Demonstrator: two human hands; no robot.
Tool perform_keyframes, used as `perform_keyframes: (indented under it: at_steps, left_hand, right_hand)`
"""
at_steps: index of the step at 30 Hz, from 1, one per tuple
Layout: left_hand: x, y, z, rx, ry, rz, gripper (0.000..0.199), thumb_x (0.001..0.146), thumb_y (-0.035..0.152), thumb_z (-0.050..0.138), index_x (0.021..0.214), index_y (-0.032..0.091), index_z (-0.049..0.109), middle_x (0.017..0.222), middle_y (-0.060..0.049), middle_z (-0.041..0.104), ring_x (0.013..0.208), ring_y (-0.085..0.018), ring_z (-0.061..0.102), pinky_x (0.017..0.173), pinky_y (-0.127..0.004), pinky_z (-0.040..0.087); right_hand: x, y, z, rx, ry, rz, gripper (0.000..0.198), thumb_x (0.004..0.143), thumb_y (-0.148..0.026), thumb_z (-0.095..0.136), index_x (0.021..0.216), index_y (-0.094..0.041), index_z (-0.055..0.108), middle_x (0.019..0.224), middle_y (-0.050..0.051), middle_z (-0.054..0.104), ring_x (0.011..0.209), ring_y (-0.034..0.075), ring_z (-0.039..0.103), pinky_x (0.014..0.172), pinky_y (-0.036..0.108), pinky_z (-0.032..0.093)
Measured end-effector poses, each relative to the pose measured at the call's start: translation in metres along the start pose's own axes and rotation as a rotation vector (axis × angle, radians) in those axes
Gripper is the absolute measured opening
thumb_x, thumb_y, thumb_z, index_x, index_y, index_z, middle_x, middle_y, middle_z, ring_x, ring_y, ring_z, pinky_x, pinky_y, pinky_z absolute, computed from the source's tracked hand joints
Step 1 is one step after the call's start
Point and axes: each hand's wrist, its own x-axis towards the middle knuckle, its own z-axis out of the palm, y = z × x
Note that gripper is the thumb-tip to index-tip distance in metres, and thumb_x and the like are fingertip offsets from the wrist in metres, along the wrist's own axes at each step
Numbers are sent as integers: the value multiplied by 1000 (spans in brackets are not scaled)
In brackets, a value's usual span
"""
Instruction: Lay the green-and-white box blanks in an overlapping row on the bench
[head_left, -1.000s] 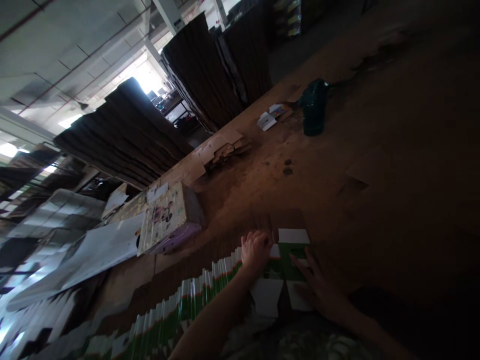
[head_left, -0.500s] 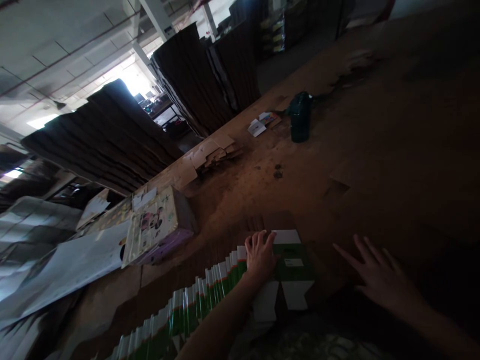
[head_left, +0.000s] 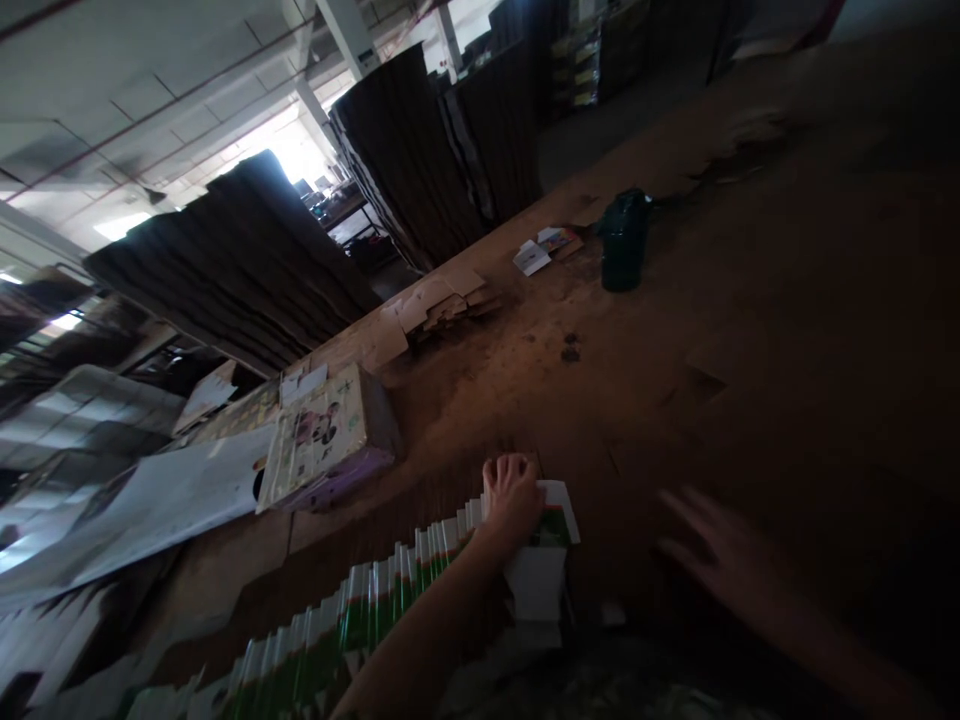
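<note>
My left hand (head_left: 514, 497) is closed, its fingers curled over the top edge of a green and white folding carton (head_left: 553, 528) at the right end of a row. White flaps of the carton hang toward me, and its far side is hidden by my hand. Many similar flat cartons (head_left: 367, 610) overlap in a long slanting row to the left, partly covered by my left forearm. My right hand (head_left: 724, 555), blurred, hovers to the right of the carton with its fingers apart and nothing in them.
A dark green jug-like container (head_left: 624, 240) stands on the brown table (head_left: 480, 400). Small printed card pieces (head_left: 544, 250) and brown cardboard scraps (head_left: 439, 305) lie along the far edge. A wrapped box (head_left: 330, 440) with a cartoon print sits at left, beyond the row.
The carton beside my left hand lay broad and flat; now it looks narrower and tilted, with an end flap raised. My right hand remains apart from it. The view has shifted slightly.
</note>
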Motion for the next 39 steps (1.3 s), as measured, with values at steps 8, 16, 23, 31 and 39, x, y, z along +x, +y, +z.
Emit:
perform_keyframes:
  at_steps: [8,16,23,31,39]
  left_hand:
    - [4,-1,8,-126,-20,-149,13,88,27,54,84,25,67,98,0,68,100,-20,55,85,-35,37]
    - [2,-1,17,-122,16,-139,14,88,29,54,83,26,68,95,1,68,98,-20,55,84,-36,36]
    - [4,3,23,-83,26,-144,15,88,25,52,81,24,65,96,1,67,99,-20,53,86,-38,34]
    - [5,3,30,-48,63,-155,15,89,27,52,82,24,65,98,1,67,100,-21,52,86,-38,33]
    - [4,1,20,-33,11,-113,14,90,28,51,87,25,64,100,1,66,102,-21,53,85,-37,34]
  right_hand:
    - [11,12,15,204,-94,-108,62,90,-58,26,119,-19,65,127,14,62,116,31,58,94,43,49]
    - [-5,-4,99,-128,-153,-315,66,89,-63,33,144,-26,40,155,14,23,141,36,13,109,58,26]
    - [-3,1,98,-141,-176,-372,59,91,-58,34,145,-33,34,156,9,22,142,36,11,108,60,26]
    - [-1,8,105,-119,-211,-392,61,93,-58,32,148,-32,25,158,9,6,141,38,-1,109,62,21]
    - [1,6,76,-201,-232,-472,63,88,-63,40,144,-36,33,154,10,27,140,35,24,108,59,27]
